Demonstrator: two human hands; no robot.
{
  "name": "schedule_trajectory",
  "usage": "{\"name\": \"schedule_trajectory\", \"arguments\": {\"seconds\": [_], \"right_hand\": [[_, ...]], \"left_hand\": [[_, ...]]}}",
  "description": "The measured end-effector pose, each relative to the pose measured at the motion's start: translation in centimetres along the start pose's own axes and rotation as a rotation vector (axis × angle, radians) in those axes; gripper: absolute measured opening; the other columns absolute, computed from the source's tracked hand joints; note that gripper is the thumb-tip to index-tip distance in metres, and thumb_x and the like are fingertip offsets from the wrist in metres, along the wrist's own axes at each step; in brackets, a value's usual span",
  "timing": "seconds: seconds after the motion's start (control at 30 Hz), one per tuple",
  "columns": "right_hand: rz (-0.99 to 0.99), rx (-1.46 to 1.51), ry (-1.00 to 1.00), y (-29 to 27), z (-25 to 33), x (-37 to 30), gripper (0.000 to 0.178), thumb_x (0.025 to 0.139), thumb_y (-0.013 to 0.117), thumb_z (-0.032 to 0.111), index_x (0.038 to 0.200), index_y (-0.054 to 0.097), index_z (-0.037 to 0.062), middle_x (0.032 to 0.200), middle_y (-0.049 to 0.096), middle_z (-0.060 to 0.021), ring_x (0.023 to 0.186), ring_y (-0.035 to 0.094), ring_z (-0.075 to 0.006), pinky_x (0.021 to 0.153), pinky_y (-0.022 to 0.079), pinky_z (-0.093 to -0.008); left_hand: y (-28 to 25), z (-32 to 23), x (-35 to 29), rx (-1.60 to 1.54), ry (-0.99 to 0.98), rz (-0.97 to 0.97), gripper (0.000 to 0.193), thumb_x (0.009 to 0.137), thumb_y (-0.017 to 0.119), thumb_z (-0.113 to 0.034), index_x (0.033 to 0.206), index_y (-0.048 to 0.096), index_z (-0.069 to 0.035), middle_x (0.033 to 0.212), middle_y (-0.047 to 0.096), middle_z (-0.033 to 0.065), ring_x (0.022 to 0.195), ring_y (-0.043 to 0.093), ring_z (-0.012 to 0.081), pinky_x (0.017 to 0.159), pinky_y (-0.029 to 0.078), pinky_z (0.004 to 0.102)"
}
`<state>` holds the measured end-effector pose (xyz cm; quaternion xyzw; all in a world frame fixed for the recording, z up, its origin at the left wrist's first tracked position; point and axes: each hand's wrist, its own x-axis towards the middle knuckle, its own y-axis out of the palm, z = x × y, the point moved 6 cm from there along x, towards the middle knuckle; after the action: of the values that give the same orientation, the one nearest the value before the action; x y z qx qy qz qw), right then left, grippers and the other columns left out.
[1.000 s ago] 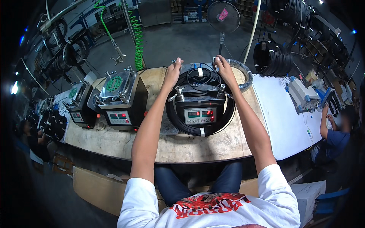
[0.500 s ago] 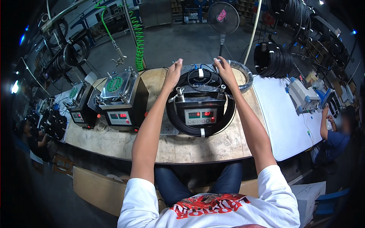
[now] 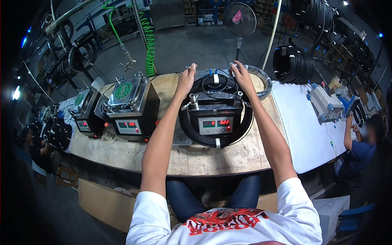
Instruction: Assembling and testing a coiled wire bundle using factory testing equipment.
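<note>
The black polishing machine (image 3: 214,111) (I judge its kind from the clamps and from the similar unit beside it) stands on the wooden table (image 3: 196,161) in front of the person, with its control panel (image 3: 215,125) turned toward the person, probably so that the red digits can be read easily. Around this machine lies a coil of black cable (image 3: 185,122), which passes below the panel at the front and rises behind; perhaps it is arranged so in order that the blue connectors (image 3: 210,72) sit near the top without pulling. The left hand (image 3: 187,79) is half curled at the machine's rear left corner, and the right hand (image 3: 241,75) is bent similarly at its rear right corner, beside a small metal fitting. Whether either one really grips something I cannot tell, because the fingers are partly hidden. Both arms pass outside the machine, which leaves the panel uncovered. To the left of the machine is a second unit (image 3: 143,108) carrying a ring of green connectors (image 3: 123,90); behind its right side lies a wrapped hose coil (image 3: 266,83).
</note>
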<state>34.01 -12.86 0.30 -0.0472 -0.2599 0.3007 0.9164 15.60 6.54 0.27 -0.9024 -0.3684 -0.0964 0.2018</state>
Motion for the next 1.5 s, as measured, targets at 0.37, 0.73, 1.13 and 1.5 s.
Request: {"name": "schedule_trajectory", "arguments": {"seconds": [0.37,0.73,1.13,1.5], "right_hand": [[-0.001,-0.059,0.042,0.3,1.1,-0.5,0.055,0.100,0.058,0.038,0.135,0.052,-0.0047,0.109,0.071,-0.0220,0.104,0.068,-0.0257,0.092,0.050,-0.0324],[0.029,-0.011,0.005,0.3,-0.1,0.0,0.051,0.100,0.058,0.034,0.137,0.052,-0.0002,0.109,0.070,-0.0220,0.104,0.068,-0.0250,0.091,0.050,-0.0337],[0.002,-0.058,0.038,0.0,-0.3,0.0,0.055,0.100,0.058,0.038,0.137,0.052,-0.0016,0.117,0.068,-0.0251,0.112,0.067,-0.0299,0.096,0.049,-0.0344],[0.025,-0.011,0.018,0.4,-0.4,0.1,0.053,0.101,0.057,0.038,0.137,0.052,-0.0004,0.115,0.069,-0.0240,0.110,0.067,-0.0286,0.095,0.049,-0.0344]], "left_hand": [[-0.5,0.2,-0.2,0.022,-0.014,-0.007,0.069,0.103,0.038,-0.058,0.128,0.062,0.002,0.119,0.065,0.0135,0.090,0.056,0.0184,0.078,0.045,0.0293],[0.0,0.0,-0.2,0.025,-0.012,0.032,0.067,0.103,0.040,-0.057,0.129,0.062,0.001,0.110,0.062,0.0107,0.104,0.055,0.0185,0.092,0.043,0.0296],[0.2,-0.5,-0.3,-0.056,-0.002,0.003,0.065,0.105,0.041,-0.049,0.131,0.057,0.008,0.126,0.065,0.0201,0.120,0.059,0.0249,0.104,0.041,0.0336],[0.0,0.1,-0.1,-0.003,0.075,-0.027,0.055,0.103,0.048,-0.045,0.131,0.061,0.000,0.120,0.067,0.0191,0.112,0.062,0.0255,0.099,0.044,0.0343]]}}
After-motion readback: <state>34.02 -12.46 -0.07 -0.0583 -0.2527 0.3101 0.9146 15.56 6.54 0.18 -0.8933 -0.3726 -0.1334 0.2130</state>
